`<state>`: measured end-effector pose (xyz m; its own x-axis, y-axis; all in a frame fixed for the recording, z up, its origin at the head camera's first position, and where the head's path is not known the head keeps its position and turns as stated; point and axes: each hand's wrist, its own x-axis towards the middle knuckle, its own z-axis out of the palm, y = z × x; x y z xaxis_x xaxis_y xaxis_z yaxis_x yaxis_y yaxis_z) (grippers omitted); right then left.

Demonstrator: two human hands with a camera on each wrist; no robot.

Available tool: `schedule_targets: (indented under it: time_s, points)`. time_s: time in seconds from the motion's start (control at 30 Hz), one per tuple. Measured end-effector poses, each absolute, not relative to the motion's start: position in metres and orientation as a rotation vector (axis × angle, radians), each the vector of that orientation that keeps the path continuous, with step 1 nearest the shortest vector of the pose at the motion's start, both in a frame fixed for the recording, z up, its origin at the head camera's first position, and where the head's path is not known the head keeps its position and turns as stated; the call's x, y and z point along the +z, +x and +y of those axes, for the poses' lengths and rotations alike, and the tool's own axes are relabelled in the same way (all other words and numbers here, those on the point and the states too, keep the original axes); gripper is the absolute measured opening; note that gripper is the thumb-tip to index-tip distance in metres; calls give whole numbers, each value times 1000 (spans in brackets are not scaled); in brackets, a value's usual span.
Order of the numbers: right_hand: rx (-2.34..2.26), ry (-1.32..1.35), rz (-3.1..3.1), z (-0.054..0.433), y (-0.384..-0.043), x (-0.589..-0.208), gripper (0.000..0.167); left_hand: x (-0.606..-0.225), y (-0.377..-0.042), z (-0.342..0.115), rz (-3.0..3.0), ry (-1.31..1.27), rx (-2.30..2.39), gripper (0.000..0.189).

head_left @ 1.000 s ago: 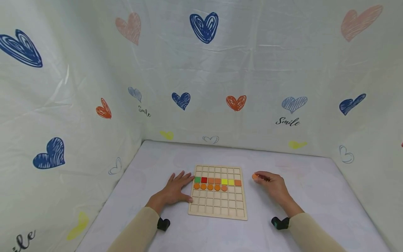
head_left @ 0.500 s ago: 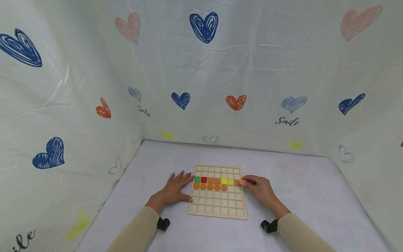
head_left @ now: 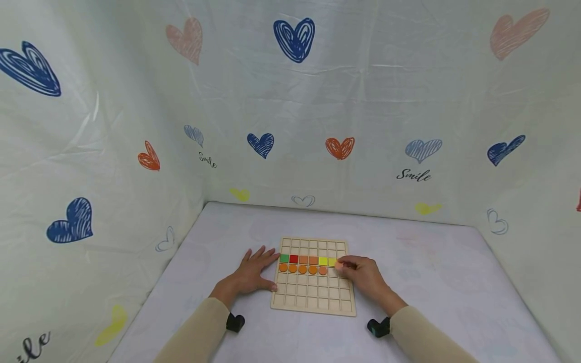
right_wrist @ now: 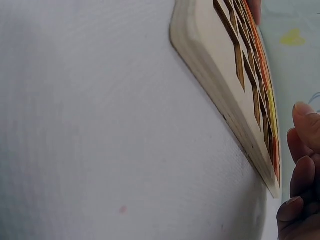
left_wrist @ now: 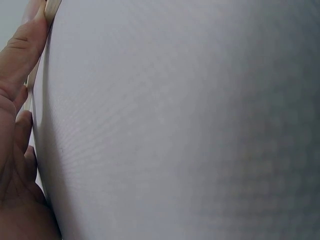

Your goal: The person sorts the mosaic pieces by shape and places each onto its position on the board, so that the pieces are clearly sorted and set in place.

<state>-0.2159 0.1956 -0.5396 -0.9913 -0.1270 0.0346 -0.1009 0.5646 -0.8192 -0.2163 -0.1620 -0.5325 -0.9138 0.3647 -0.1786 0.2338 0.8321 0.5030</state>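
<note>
A wooden grid board (head_left: 313, 305) lies flat on the table. My left hand (head_left: 247, 275) rests with spread fingers at the board's left edge; in the left wrist view its thumb (left_wrist: 25, 47) touches the rim. Between thumb and fingertips my right hand (head_left: 366, 280) pinches an orange disc (head_left: 338, 265) over the board's right side. One row holds square tiles: green (head_left: 284, 258), red (head_left: 294, 259), orange (head_left: 303, 259) and yellow (head_left: 323, 261). Below it runs a row of several orange discs (head_left: 302, 269). My right hand hides the row's right-end tile in the head view.
A white cloth covers the table (head_left: 254, 333). Behind and to the left hangs a white curtain (head_left: 299, 101) printed with hearts. Dark wrist cameras sit at both cuffs, the left one (head_left: 235, 322) and the right one (head_left: 379, 327) near the tabletop.
My right hand has moved left with the orange disc, from the table right of the board to above the board's right columns. My left hand has stayed in place.
</note>
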Motion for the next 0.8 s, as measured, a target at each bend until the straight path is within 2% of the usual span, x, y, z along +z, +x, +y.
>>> schedule_targets:
  time_s: [0.8]
  points:
    - [-1347,-210,2791,180,-211,-540,16,-534,-216,-162,2760,438,686,100]
